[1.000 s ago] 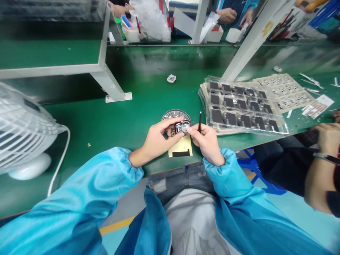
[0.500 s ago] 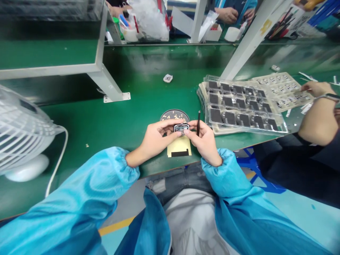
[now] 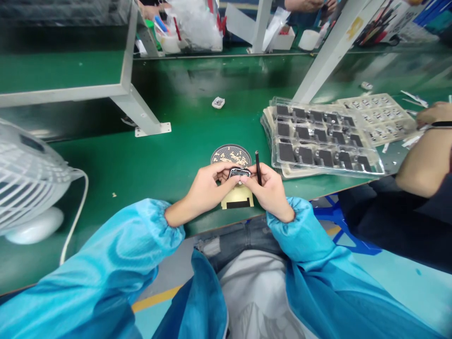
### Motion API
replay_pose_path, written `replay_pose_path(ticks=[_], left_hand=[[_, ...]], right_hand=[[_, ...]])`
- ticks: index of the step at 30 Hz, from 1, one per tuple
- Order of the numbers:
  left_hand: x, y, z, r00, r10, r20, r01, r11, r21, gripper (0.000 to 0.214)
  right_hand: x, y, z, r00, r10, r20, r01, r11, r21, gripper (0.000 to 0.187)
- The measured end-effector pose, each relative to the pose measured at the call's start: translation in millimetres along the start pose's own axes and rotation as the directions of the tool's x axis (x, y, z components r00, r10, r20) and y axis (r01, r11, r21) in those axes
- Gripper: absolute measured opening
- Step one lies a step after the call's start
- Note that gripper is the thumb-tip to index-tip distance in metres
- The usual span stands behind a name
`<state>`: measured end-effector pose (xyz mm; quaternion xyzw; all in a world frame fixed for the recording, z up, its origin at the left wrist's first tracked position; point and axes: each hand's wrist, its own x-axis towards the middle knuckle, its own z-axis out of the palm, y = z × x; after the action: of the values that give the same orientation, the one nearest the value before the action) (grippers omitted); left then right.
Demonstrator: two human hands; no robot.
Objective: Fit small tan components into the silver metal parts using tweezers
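Between my two hands is a small rounded-square device case (image 3: pixel 240 173), dark with a pale rim and its inside showing. My left hand (image 3: pixel 208 184) grips its left side, thumb at the near edge. On its right side, my right hand (image 3: pixel 269 189) pinches the case with thumb and fingertips. A slim black stick-like tool (image 3: pixel 258 168) also stands up from between the right hand's fingers; its kind I cannot make out. Below the case lies a yellow sheet (image 3: pixel 250 195) with a black strip. Just beyond the hands sits a round perforated dish (image 3: pixel 216 154) of small beige pieces.
Clear trays of dark squares (image 3: pixel 319 153) are stacked at right, beside a beige tray (image 3: pixel 384 113). A co-worker's arm (image 3: pixel 420 165) reaches in there. A white fan (image 3: pixel 31 174) stands left. A small white part (image 3: pixel 218 102) lies farther back, near a shelf leg (image 3: pixel 148 117).
The case is tipped more edge-on to me, and the black tool has swung to lean left. The co-worker's hand has shifted right. The whole view has moved slightly.
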<state>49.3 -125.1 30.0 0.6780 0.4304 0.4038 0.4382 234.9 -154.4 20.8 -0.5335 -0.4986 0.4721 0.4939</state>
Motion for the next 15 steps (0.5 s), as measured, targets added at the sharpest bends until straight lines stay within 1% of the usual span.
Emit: replay_pose_path(ticks=[5, 8, 11, 13, 15], left_hand=[[-0.8, 4.4, 0.5, 0.999, -0.034, -0.018, 0.032, 0.996, -0.080, 0.032], [-3.0, 6.0, 2.0, 0.998, -0.060, -0.008, 0.059, 0.990, -0.124, 0.033], [-5.3, 8.1, 3.8, 0.999, -0.054, -0.008, 0.052, 0.991, -0.122, 0.031], [-5.2, 9.0, 3.4, 0.999, -0.001, -0.042, -0.002, 0.998, -0.064, 0.027], [-3.0, 8.5, 0.9, 0.990, 0.119, -0.070, -0.115, 0.992, 0.055, 0.022]], right_hand=[[-2.7, 1.2, 1.5, 1.000, -0.009, -0.011, 0.010, 0.999, 0.037, 0.037], [-4.2, 3.4, 1.0, 1.000, -0.009, 0.003, 0.009, 1.000, 0.024, 0.036], [-4.6, 5.7, 0.7, 1.000, -0.014, 0.008, 0.014, 1.000, 0.012, 0.034], [-3.6, 7.0, 1.5, 1.000, -0.029, -0.003, 0.029, 1.000, 0.003, 0.032], [-2.0, 7.8, 3.2, 0.998, -0.069, -0.009, 0.069, 0.997, -0.019, 0.029]])
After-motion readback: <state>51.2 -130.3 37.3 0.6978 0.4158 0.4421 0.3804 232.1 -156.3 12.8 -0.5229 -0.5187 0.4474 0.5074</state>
